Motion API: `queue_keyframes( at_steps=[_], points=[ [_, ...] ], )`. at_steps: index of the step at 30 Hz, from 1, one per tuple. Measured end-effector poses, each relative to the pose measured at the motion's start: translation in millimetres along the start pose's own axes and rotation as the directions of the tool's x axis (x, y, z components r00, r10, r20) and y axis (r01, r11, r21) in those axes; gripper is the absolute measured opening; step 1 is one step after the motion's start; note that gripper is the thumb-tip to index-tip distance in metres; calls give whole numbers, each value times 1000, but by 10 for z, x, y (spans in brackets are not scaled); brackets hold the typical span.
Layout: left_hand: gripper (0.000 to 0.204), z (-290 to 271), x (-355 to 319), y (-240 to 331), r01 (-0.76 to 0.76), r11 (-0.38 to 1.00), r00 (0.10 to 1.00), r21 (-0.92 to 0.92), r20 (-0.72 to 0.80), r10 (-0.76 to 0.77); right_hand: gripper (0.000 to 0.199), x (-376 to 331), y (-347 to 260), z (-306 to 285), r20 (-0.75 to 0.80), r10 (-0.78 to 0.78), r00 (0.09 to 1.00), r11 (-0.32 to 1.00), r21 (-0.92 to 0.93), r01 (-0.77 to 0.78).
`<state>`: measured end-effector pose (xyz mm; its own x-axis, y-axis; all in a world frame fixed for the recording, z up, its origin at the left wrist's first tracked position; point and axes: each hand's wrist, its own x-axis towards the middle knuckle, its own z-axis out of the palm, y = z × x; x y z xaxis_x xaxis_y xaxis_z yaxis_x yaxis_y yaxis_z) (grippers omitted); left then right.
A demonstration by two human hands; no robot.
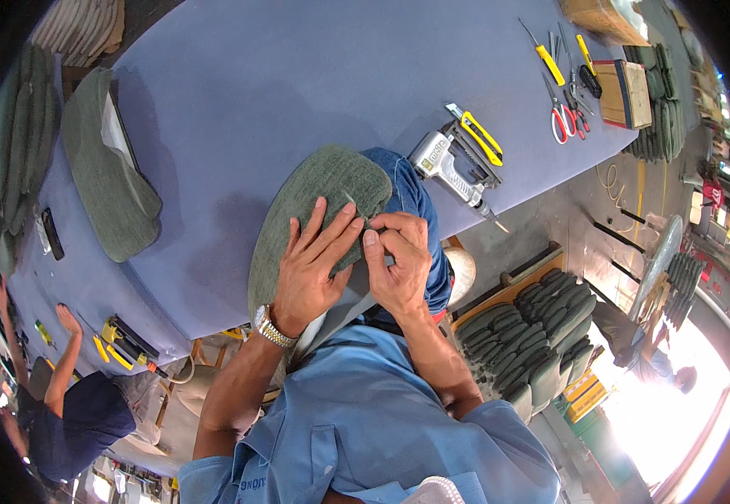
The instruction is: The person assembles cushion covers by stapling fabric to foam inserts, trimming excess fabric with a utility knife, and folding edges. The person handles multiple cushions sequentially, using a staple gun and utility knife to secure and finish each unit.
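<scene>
A dark green fabric-covered pad (323, 181) with a curved outline rests against my lap in denim trousers, at the blue table's edge. My left hand (310, 273) lies on it with fingers stretched out, pressing the fabric. Beside it, my right hand (403, 260) pinches with thumb and forefinger at the pad's right edge. Whatever small thing may be in that pinch is hidden. Pale backing shows below my hands. Just right of the pad, a silver staple gun (453, 164) lies on the table, with a yellow utility knife (481, 139) against it.
Another green pad (104, 168) lies at left on the blue table (222, 76). Red-handled scissors (562, 122), a yellow-handled screwdriver (550, 65) and a box (621, 92) sit far right. Stacked green pads (533, 328) stand below right. A co-worker's arm (64, 361) reaches in at lower left.
</scene>
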<state>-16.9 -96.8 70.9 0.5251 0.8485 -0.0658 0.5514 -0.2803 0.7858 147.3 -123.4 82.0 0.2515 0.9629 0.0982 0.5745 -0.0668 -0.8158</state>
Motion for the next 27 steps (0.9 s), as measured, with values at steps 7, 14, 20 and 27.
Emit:
queue_keyframes(
  at_steps=[7,14,20,27],
  points=[
    [71,-84,57,38,10,999,999,38,44,-11,10,-11,8,35,0,190,982,970,154,-188],
    [55,-33,57,96,-30,996,999,81,39,26,14,-63,26,41,-95,162,982,972,185,-142],
    [52,-41,119,85,-94,994,994,55,66,90,22,-157,345,241,-31,259,965,895,385,-228],
    [61,-389,439,-127,76,875,972,-478,232,43,38,-65,357,243,183,281,942,818,468,-335]
  ],
)
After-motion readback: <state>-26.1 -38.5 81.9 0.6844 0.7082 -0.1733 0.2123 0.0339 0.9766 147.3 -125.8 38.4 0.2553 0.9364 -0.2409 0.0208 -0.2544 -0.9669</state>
